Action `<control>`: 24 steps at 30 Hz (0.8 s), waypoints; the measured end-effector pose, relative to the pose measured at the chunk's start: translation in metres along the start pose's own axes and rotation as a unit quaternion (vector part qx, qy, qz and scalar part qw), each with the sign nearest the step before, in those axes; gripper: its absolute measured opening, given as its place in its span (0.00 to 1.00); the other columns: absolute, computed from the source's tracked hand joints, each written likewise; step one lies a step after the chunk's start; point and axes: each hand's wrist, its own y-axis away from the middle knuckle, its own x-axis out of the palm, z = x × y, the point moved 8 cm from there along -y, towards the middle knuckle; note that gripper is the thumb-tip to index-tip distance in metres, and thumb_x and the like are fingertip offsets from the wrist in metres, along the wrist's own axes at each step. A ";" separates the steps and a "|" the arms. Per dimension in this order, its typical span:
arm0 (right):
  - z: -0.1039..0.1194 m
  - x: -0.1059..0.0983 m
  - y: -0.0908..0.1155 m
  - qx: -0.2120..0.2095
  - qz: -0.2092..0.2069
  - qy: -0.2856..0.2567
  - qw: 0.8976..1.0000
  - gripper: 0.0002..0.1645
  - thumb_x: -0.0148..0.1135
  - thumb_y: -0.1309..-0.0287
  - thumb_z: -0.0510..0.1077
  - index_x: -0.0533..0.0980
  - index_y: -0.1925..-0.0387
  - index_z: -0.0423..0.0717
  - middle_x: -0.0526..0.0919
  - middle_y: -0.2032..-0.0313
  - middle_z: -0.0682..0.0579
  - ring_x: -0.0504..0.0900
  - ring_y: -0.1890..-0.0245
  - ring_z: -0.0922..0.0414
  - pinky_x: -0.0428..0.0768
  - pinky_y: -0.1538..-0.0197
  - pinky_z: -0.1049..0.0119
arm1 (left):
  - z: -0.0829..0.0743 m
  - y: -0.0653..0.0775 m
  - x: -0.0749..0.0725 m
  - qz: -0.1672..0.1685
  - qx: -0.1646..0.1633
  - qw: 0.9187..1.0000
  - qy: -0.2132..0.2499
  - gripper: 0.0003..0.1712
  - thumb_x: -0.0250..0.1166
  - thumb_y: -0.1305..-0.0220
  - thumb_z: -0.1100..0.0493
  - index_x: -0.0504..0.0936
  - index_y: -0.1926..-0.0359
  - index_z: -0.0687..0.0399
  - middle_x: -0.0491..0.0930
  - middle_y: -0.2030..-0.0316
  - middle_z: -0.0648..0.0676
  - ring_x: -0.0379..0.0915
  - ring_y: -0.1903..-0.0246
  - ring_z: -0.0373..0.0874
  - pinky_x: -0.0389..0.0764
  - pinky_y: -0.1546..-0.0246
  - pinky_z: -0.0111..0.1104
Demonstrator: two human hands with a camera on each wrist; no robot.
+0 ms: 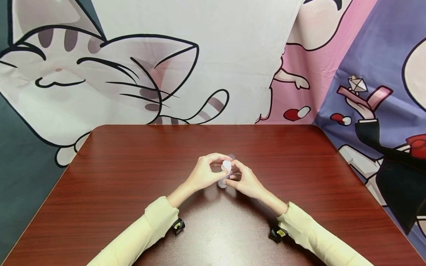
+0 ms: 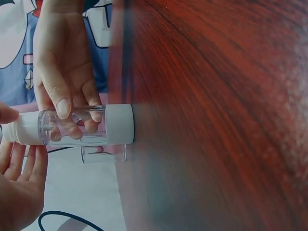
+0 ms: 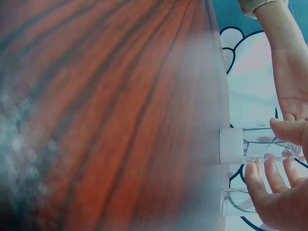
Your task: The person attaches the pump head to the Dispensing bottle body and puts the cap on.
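Observation:
A clear cylindrical bottle [image 2: 74,139] with a white base [image 2: 119,124] and a white ribbed neck [image 2: 26,129] stands upright on the table. My left hand [image 1: 203,173] pinches its white top [image 1: 226,164] between thumb and fingers. Lower down, my right hand [image 1: 247,181] grips the transparent body, thumb on the near side and fingers around the far side. Just behind the bottle stands a clear cap [image 2: 103,154], partly hidden by the hands in the head view.
The reddish-brown wooden table [image 1: 139,159] reaches back to a cartoon-printed cloth [image 1: 233,55]. Small black devices sit under both cuffs, one at the left sleeve [image 1: 129,236] and one at the right sleeve [image 1: 319,236].

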 end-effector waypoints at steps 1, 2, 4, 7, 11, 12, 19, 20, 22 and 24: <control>0.000 0.000 0.000 0.000 -0.001 0.001 1.000 0.23 0.71 0.52 0.34 0.71 0.56 0.43 0.82 0.57 0.45 0.83 0.57 0.52 0.84 0.51 0.63 | 0.000 0.000 0.000 0.003 0.001 1.000 0.002 0.18 0.68 0.48 0.70 0.82 0.53 0.60 0.84 0.55 0.57 0.84 0.58 0.46 0.83 0.54 0.28; 0.000 0.000 0.000 0.000 -0.002 0.000 1.000 0.22 0.72 0.53 0.34 0.71 0.56 0.43 0.82 0.57 0.45 0.83 0.57 0.52 0.84 0.51 0.63 | 0.000 0.000 0.001 0.006 0.002 1.000 0.004 0.19 0.67 0.48 0.70 0.82 0.53 0.61 0.84 0.55 0.58 0.84 0.57 0.46 0.83 0.53 0.28; 0.000 0.000 0.000 -0.004 -0.004 0.000 1.000 0.22 0.72 0.53 0.33 0.71 0.57 0.42 0.82 0.57 0.44 0.83 0.57 0.52 0.84 0.51 0.62 | 0.000 0.000 0.001 0.010 0.004 1.000 0.008 0.19 0.67 0.47 0.71 0.82 0.52 0.61 0.84 0.54 0.58 0.83 0.56 0.47 0.82 0.52 0.28; 0.000 0.000 0.000 -0.009 -0.007 -0.001 1.000 0.22 0.72 0.53 0.34 0.71 0.57 0.41 0.82 0.58 0.44 0.83 0.57 0.51 0.84 0.51 0.61 | -0.002 0.000 0.002 0.017 0.011 1.000 0.017 0.20 0.65 0.47 0.72 0.81 0.50 0.63 0.83 0.52 0.60 0.83 0.55 0.49 0.82 0.50 0.30; 0.000 0.000 0.000 -0.011 -0.006 -0.001 1.000 0.23 0.72 0.53 0.34 0.71 0.55 0.40 0.81 0.57 0.42 0.83 0.56 0.49 0.84 0.51 0.61 | -0.005 0.001 0.004 0.020 0.028 0.999 0.028 0.20 0.64 0.45 0.72 0.79 0.49 0.66 0.81 0.50 0.63 0.82 0.53 0.53 0.82 0.49 0.35; 0.000 0.000 0.000 -0.010 -0.005 -0.001 1.000 0.23 0.72 0.53 0.34 0.72 0.55 0.40 0.81 0.56 0.42 0.83 0.56 0.48 0.84 0.51 0.61 | -0.006 0.001 0.004 0.019 0.030 0.999 0.027 0.20 0.64 0.45 0.72 0.79 0.48 0.66 0.81 0.50 0.63 0.82 0.53 0.53 0.82 0.48 0.36; 0.001 0.000 0.001 -0.007 -0.002 0.001 1.000 0.22 0.72 0.53 0.34 0.72 0.56 0.42 0.82 0.55 0.45 0.84 0.56 0.51 0.84 0.53 0.67 | -0.006 0.002 -0.001 -0.025 0.022 0.999 -0.006 0.20 0.70 0.47 0.67 0.80 0.51 0.61 0.83 0.53 0.58 0.83 0.55 0.48 0.82 0.50 0.31; 0.001 0.000 0.001 -0.006 -0.002 0.000 1.000 0.22 0.72 0.53 0.34 0.72 0.57 0.42 0.82 0.55 0.45 0.84 0.56 0.51 0.84 0.53 0.67 | -0.007 0.002 -0.002 -0.035 0.022 0.999 -0.013 0.20 0.71 0.47 0.66 0.81 0.51 0.61 0.83 0.54 0.58 0.83 0.56 0.47 0.82 0.51 0.30; 0.001 0.000 0.000 -0.006 -0.002 -0.001 1.000 0.22 0.72 0.53 0.34 0.72 0.57 0.42 0.82 0.56 0.45 0.84 0.56 0.51 0.84 0.54 0.68 | -0.008 0.003 -0.004 -0.053 0.020 0.998 -0.022 0.20 0.72 0.49 0.65 0.81 0.53 0.62 0.84 0.55 0.58 0.83 0.57 0.47 0.83 0.53 0.30; 0.002 0.000 0.000 -0.008 -0.001 0.000 1.000 0.22 0.72 0.53 0.34 0.71 0.57 0.42 0.82 0.56 0.44 0.84 0.57 0.51 0.84 0.54 0.68 | -0.009 0.003 -0.006 -0.068 0.019 0.997 -0.032 0.21 0.73 0.50 0.64 0.81 0.54 0.62 0.84 0.57 0.58 0.83 0.58 0.46 0.84 0.54 0.31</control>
